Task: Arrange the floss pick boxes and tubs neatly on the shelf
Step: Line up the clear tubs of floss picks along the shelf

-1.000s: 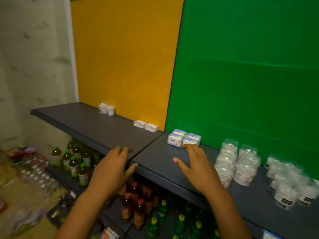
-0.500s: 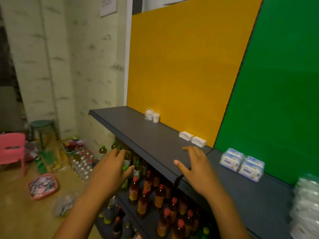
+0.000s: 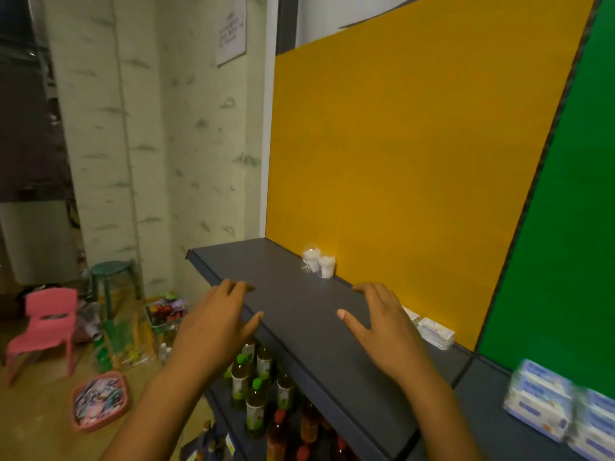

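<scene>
Room: a dim shop corner with a pale patterned wall, a yellow back panel and a green back panel stood behind a dark grey shelf.
Left grip: the left hand was spread, fingers straight and apart, holding nothing; it hovered over the front lip of the shelf, and contact with the lip could not be told.
Right grip: the right hand was spread flat over the shelf top, thumb pointing toward the left hand, holding nothing; whether the palm touched the surface could not be told.
Just beyond the right hand: flat white floss pick boxes lay against the yellow panel, partly hidden by the hand's far edge.
Ahead, between the two hands and farther back: two small clear tubs stood side by side at the foot of the yellow panel, touching or nearly so.
Outward of the right hand: stacked blue-and-white packs, blurred, sat on the next shelf section before the green panel.
Below both hands: bottles with green and red caps stood in rows on a lower shelf.
Outward of the left hand: a green basket of goods, a pink tray, a pink chair and a green stool were on the floor.
Higher up: a paper notice hung on the wall, its print too small to read.
</scene>
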### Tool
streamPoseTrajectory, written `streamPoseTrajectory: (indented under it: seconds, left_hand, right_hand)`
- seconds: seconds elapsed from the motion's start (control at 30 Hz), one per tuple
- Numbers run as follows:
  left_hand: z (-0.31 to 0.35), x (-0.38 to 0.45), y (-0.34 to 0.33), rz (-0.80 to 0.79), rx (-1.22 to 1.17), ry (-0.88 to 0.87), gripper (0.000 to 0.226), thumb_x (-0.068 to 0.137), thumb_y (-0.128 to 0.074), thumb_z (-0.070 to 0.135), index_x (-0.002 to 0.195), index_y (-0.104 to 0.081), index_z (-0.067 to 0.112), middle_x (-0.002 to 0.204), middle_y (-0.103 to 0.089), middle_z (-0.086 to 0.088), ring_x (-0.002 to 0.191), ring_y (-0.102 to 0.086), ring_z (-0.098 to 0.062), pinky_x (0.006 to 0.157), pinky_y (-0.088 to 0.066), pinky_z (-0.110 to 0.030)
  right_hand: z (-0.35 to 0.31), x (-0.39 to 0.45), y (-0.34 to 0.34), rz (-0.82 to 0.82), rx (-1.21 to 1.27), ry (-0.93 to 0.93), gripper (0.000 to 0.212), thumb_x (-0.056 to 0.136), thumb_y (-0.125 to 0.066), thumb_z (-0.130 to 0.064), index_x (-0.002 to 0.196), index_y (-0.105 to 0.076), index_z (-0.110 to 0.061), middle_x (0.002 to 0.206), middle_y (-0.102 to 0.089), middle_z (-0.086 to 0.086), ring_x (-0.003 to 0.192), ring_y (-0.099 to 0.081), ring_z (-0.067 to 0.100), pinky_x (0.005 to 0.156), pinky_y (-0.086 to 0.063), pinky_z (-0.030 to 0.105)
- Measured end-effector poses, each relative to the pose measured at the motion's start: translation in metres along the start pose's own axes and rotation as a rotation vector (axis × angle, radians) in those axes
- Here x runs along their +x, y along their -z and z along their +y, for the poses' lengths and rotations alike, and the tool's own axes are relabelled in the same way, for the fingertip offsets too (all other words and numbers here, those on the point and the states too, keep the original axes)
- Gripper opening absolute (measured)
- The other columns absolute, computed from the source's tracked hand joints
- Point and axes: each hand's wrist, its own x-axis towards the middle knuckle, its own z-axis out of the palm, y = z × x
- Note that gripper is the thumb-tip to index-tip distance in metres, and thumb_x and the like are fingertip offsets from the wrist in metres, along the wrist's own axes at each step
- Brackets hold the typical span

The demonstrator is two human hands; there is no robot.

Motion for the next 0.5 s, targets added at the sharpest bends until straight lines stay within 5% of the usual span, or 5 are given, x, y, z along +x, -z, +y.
streamPoseTrajectory:
  seconds: [0.5]
  left_hand:
    - [-0.048,0.103,-0.081,-0.057,-0.12,-0.05,0.05,0.092,-0.047,0.053,0.135,-0.041,0.029,0.134,-0.046,0.004,0.113,-0.054,-0.016,0.086,-0.05,-0.031]
  right_hand:
    - [0.033,0.094,-0.077,0.002,-0.056,-0.072,0.051,0.091,-0.051,-0.058,0.133,-0.044,-0.029,0.131,-0.048,-0.01,0.12,-0.045,0.01,0.095,-0.045,0.027]
